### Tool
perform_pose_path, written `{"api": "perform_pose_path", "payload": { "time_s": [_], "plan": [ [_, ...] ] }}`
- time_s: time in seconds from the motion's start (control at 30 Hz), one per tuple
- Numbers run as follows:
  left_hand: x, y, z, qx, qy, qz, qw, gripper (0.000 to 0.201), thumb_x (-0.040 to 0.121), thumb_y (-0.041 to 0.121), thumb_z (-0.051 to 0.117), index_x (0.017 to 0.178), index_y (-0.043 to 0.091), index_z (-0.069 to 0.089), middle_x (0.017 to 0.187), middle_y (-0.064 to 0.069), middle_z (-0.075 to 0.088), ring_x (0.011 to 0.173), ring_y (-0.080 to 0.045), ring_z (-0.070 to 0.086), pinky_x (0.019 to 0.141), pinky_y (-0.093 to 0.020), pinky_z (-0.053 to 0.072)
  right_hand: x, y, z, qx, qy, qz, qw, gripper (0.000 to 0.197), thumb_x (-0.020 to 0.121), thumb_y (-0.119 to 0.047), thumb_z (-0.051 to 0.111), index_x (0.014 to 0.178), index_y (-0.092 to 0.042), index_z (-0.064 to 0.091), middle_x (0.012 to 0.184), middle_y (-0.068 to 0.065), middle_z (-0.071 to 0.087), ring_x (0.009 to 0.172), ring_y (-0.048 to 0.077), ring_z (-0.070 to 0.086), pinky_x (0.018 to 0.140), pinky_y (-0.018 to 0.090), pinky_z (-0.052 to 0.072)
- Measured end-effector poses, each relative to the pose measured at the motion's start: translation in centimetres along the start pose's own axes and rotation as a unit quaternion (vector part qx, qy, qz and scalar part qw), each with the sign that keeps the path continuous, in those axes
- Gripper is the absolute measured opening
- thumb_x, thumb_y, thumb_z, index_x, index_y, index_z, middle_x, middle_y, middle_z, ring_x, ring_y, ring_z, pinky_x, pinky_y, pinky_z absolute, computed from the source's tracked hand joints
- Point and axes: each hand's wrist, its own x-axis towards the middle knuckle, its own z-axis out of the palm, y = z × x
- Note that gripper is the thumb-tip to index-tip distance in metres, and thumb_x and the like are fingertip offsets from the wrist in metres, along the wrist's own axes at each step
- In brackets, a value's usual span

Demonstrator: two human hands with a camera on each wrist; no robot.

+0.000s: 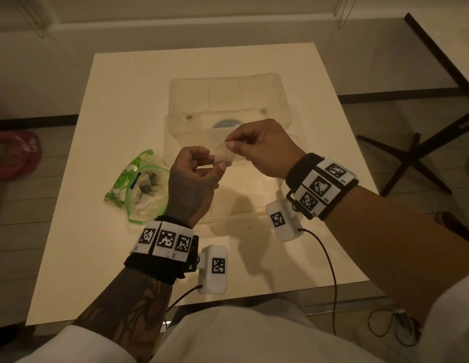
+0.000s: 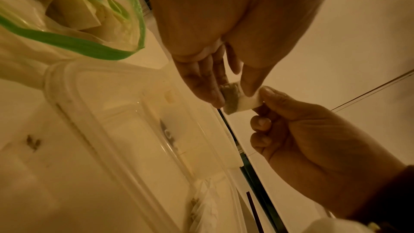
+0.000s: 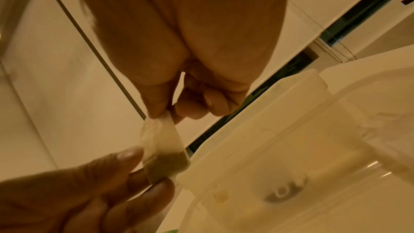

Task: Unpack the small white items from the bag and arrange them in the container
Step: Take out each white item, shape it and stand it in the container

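Observation:
A small white sachet [image 1: 224, 156] with dark filling hangs between both hands above the clear container [image 1: 280, 86]. My left hand [image 1: 218, 166] pinches its lower end and my right hand [image 1: 231, 144] pinches its upper corner. In the left wrist view the left fingertips [image 2: 216, 97] squeeze the sachet [image 2: 234, 101]. In the right wrist view the right hand [image 3: 164, 113] holds the sachet [image 3: 162, 143] by its top edge. The green-rimmed zip bag [image 1: 139, 187] lies open to the left, with several white items inside. Another white sachet [image 2: 202, 208] lies in the clear tray.
The container's clear flat part [image 1: 243, 203] stretches toward me, under both hands. The white table [image 1: 97, 258] ends just before my lap. A dark table leg [image 1: 411, 158] stands at the right, and a red object [image 1: 16, 153] lies on the floor at the left.

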Motion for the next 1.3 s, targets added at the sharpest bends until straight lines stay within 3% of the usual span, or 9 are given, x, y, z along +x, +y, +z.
{"api": "perform_pose_path", "payload": {
  "time_s": [0.07, 0.23, 0.4, 0.53, 0.77, 0.87, 1.0, 1.13, 1.3],
  "plan": [
    [0.1, -0.2, 0.0, -0.008, 0.001, -0.008, 1.000, 0.030, 0.081, 0.011, 0.076, 0.100, 0.020, 0.055, 0.095, -0.004, 0.069, 0.079, -0.019, 0.071, 0.062, -0.035, 0.059, 0.0, 0.1, 0.0, -0.010, -0.006, 0.000, 1.000, 0.010, 0.091, -0.018, 0.065, 0.094, -0.018, 0.074, 0.078, -0.018, 0.064, 0.066, -0.007, 0.056, 0.066, 0.014, 0.043],
    [0.0, -0.7, 0.1, 0.013, 0.033, 0.010, 0.999, 0.016, 0.084, 0.013, 0.073, 0.079, 0.021, 0.061, 0.080, -0.013, 0.070, 0.077, -0.030, 0.071, 0.063, -0.041, 0.060, -0.2, 0.2, 0.3, 0.004, -0.003, 0.004, 1.000, 0.010, 0.092, -0.015, 0.064, 0.093, -0.016, 0.074, 0.076, -0.017, 0.063, 0.061, -0.010, 0.055, 0.062, 0.010, 0.041],
    [-0.2, -0.6, 0.2, 0.013, 0.033, 0.013, 0.999, 0.009, 0.087, 0.013, 0.069, 0.082, 0.018, 0.064, 0.080, -0.009, 0.070, 0.078, -0.028, 0.070, 0.059, -0.029, 0.059, -0.1, 0.1, 0.6, 0.014, 0.004, 0.004, 1.000, 0.011, 0.092, -0.013, 0.063, 0.095, -0.014, 0.074, 0.078, -0.016, 0.063, 0.060, -0.011, 0.055, 0.060, 0.008, 0.040],
    [-0.2, -0.7, 0.0, 0.005, 0.037, 0.003, 0.999, 0.009, 0.085, 0.015, 0.072, 0.090, 0.014, 0.064, 0.085, -0.012, 0.071, 0.079, -0.026, 0.070, 0.061, -0.032, 0.060, -0.2, -0.2, 0.6, 0.022, 0.005, 0.001, 1.000, 0.011, 0.092, -0.012, 0.062, 0.094, -0.013, 0.073, 0.076, -0.015, 0.063, 0.058, -0.011, 0.055, 0.058, 0.006, 0.040],
    [-0.5, -0.5, -0.1, 0.019, 0.028, 0.016, 0.999, 0.005, 0.086, 0.017, 0.070, 0.085, 0.015, 0.066, 0.081, -0.012, 0.070, 0.075, -0.028, 0.069, 0.061, -0.034, 0.060, -0.3, -0.6, 0.7, 0.025, 0.000, 0.003, 1.000, 0.011, 0.092, -0.011, 0.062, 0.096, -0.011, 0.073, 0.075, -0.017, 0.062, 0.058, -0.013, 0.055, 0.058, 0.005, 0.040],
    [-0.5, -0.2, -0.1, 0.038, 0.017, 0.024, 0.999, 0.005, 0.088, 0.020, 0.068, 0.085, 0.019, 0.065, 0.081, -0.006, 0.070, 0.073, -0.023, 0.067, 0.057, -0.026, 0.058, -0.2, -0.6, 0.8, 0.015, -0.001, 0.006, 1.000, 0.012, 0.092, -0.012, 0.062, 0.097, -0.011, 0.073, 0.075, -0.017, 0.062, 0.058, -0.013, 0.055, 0.059, 0.004, 0.040],
    [-0.8, 0.3, -0.2, -0.040, -0.018, -0.024, 0.999, 0.000, 0.092, 0.018, 0.064, 0.092, 0.018, 0.064, 0.094, -0.005, 0.073, 0.087, -0.017, 0.071, 0.062, -0.026, 0.058, -0.1, -0.6, 0.8, 0.009, -0.001, 0.006, 1.000, 0.013, 0.093, -0.013, 0.062, 0.097, -0.012, 0.073, 0.076, -0.016, 0.062, 0.060, -0.012, 0.055, 0.059, 0.005, 0.040],
    [-0.8, 0.7, -0.2, -0.091, -0.036, -0.063, 0.993, 0.015, 0.093, 0.023, 0.063, 0.101, 0.012, 0.066, 0.093, -0.005, 0.075, 0.090, -0.013, 0.072, 0.065, -0.028, 0.056, -0.1, -0.8, 0.8, 0.016, -0.006, -0.004, 1.000, 0.012, 0.093, -0.011, 0.061, 0.095, -0.010, 0.073, 0.076, -0.015, 0.061, 0.058, -0.012, 0.055, 0.058, 0.005, 0.040],
    [-0.7, 1.0, -0.2, -0.122, -0.056, -0.098, 0.986, 0.015, 0.095, 0.025, 0.059, 0.092, 0.015, 0.071, 0.098, -0.008, 0.074, 0.097, -0.021, 0.070, 0.068, -0.031, 0.055, -0.1, -0.9, 0.7, 0.008, -0.006, 0.001, 1.000, 0.012, 0.092, -0.011, 0.062, 0.094, -0.010, 0.073, 0.077, -0.013, 0.062, 0.062, -0.010, 0.056, 0.060, 0.007, 0.041]
  ]
}}
